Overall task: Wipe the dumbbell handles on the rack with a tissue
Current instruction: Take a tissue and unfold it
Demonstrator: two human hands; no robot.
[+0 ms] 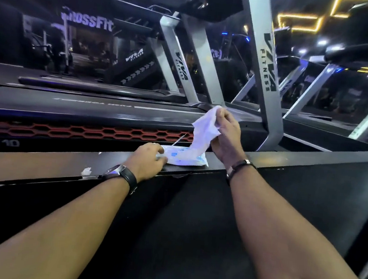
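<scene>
The left hand presses the tissue pack flat on the black counter, likely so it stays put while the right hand, its grip pinching a tissue, draws it upward. No dumbbells or rack in sight.

A soft, thin white tissue, crumpled like paper cloth, rises from a glossy, crinkled plastic pack printed in blue. The pack lies on a matt black ledge, smooth but chipped to white at its edge. Behind it, treadmill uprights look like brushed silver metal. A treadmill side shows a red plastic honeycomb grille. Both wrist straps look like smooth black leather.
</scene>
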